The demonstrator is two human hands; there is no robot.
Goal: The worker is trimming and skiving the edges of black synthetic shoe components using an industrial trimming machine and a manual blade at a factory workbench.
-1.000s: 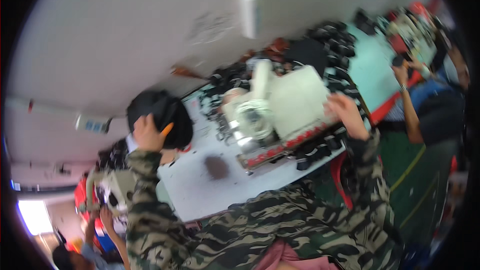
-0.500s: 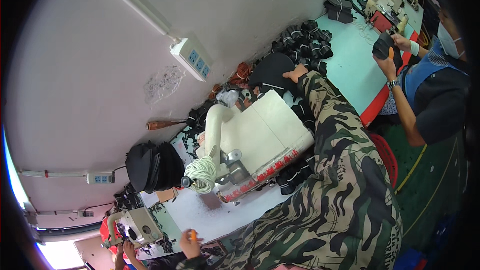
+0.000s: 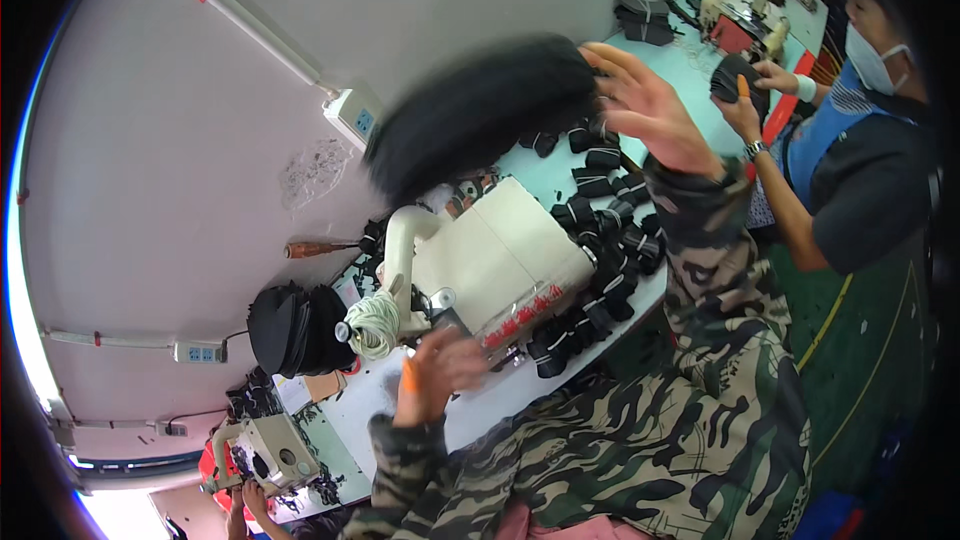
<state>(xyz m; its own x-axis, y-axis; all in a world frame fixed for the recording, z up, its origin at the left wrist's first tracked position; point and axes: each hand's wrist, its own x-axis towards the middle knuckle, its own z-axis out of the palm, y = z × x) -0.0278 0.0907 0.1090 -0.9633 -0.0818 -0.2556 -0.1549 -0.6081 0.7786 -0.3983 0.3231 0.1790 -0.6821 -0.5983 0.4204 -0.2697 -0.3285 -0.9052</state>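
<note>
A thick stack of black, rounded flat pieces (image 3: 485,105), smeared by motion, hangs in the air above the sewing machine (image 3: 500,240). At its right end my right hand (image 3: 655,115) grips it with the fingertips. Below, by the machine's front left end, is my left hand (image 3: 435,375), with an orange cover on one finger. Though blurred, its fingers look loosely apart with nothing visible in them. A coil of pale cord (image 3: 372,325) hangs at the machine's left end.
Several tied black bundles (image 3: 600,280) lie around the machine. Another black stack (image 3: 295,330) stands left against the wall, near a wooden-handled tool (image 3: 315,249). A co-worker (image 3: 850,160) at the right holds dark pieces. A second sewing machine (image 3: 280,450) stands lower left.
My right hand has lifted the black stack from behind the machine, up and to the left. My left hand has risen rightward to the machine's front. More tied bundles now show.
</note>
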